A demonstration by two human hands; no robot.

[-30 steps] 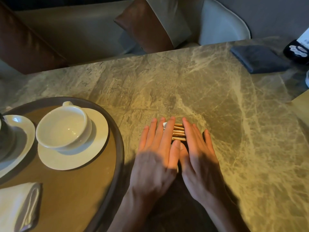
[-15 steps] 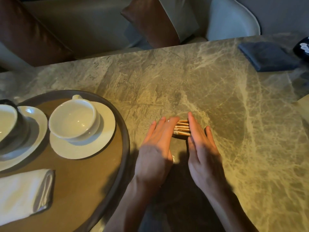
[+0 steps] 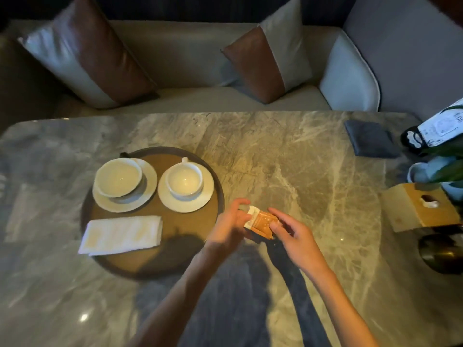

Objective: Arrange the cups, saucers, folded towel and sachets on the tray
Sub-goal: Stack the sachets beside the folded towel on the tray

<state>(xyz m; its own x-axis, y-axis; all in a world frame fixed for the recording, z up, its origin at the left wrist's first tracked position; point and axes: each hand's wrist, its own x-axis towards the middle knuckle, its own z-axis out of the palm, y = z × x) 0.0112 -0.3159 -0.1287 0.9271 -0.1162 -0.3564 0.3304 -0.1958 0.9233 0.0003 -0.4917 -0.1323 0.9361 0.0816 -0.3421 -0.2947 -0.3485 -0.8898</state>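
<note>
A round brown tray (image 3: 105,261) lies on the marble table at the left. On it stand two white cups, the left cup (image 3: 117,177) and the right cup (image 3: 184,179), each on a white saucer (image 3: 175,204). A folded white towel (image 3: 121,234) lies across the tray's near part. Just right of the tray, above the table, my left hand (image 3: 229,225) and my right hand (image 3: 292,231) hold a stack of orange and white sachets (image 3: 260,221) between them, fingers curled round its ends.
A dark folded cloth (image 3: 370,142) lies at the table's far right. A wooden tissue box (image 3: 421,207), a potted plant (image 3: 443,171) and a dark round object (image 3: 443,254) crowd the right edge. A sofa with cushions (image 3: 270,63) runs behind the table.
The sachets lay on the table between my flat hands; now both hands hold them lifted as a stack. The view has pulled back and shows the whole tray.
</note>
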